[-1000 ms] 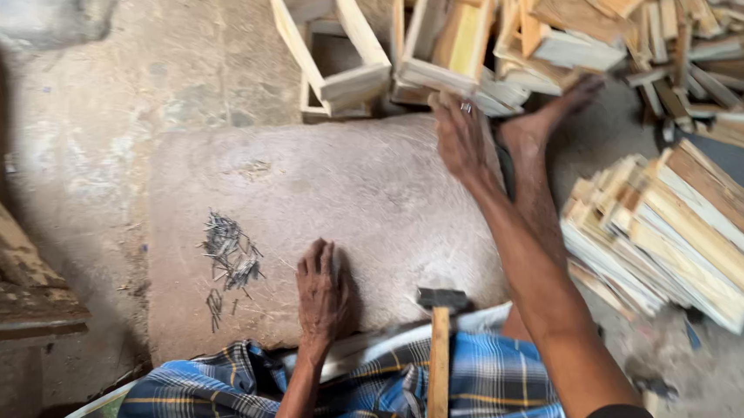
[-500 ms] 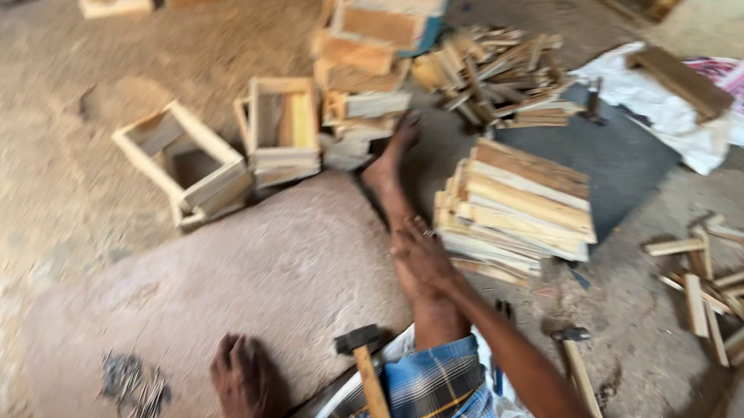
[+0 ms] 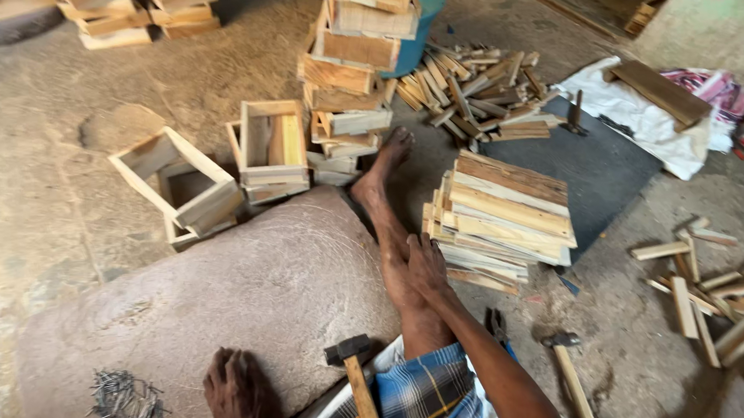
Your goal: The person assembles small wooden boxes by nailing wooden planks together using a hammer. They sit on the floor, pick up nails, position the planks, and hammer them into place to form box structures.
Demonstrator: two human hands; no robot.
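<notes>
Head view: right hand (image 3: 428,262) has drawn back onto the shin, beside the stack of pale wooden slats (image 3: 499,217).
Both hands empty, fingers spread; left hand (image 3: 239,402) stays flat on the grey stone slab (image 3: 247,288), wooden-handled hammer (image 3: 358,384) between them, untouched.

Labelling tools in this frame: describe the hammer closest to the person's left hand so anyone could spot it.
Start at the big flat stone slab in the lower left. At its near edge, beside the blue checked cloth, lies the hammer, right of the left hand. Unlike the second hammer on the bare floor, it rests on the slab.
</notes>
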